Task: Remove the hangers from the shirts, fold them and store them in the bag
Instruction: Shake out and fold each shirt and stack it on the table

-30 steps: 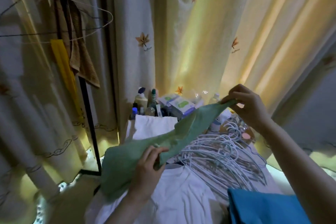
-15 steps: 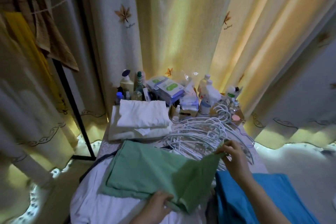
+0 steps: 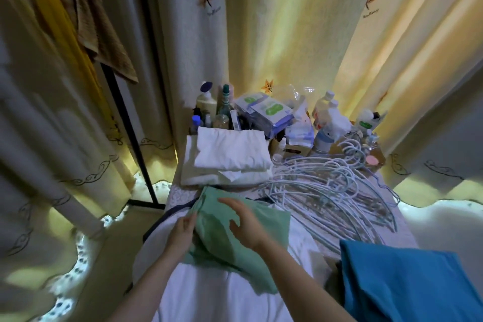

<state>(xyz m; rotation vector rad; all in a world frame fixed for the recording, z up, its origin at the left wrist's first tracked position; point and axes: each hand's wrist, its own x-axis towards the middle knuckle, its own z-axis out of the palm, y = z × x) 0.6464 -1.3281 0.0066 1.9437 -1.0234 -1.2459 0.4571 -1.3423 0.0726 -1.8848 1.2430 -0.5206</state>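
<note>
- Pinching the left edge of the green shirt (image 3: 222,240), your left hand (image 3: 183,232) has its grip closed on the cloth. Your right hand (image 3: 245,225) is spread flat over the shirt's middle, grip open. Whether it touches the cloth cannot be told.
- You have one green shirt, lying part folded on a white cloth (image 3: 222,298) at the near end of the bench (image 3: 177,193). Its far edge stops just short of the folded white stack (image 3: 230,159).
- Right of the shirt, a tangled pile of white hangers (image 3: 334,191) reaches the bench's right edge. They overlap too much to count.
- One blue garment (image 3: 405,282) fills the near right corner.
- Bottles (image 3: 326,112) and packets crowd the far edge, close against the curtain (image 3: 287,34).
- Left of the bench, a strip of floor (image 3: 122,238) runs to one black rack post (image 3: 125,125).
</note>
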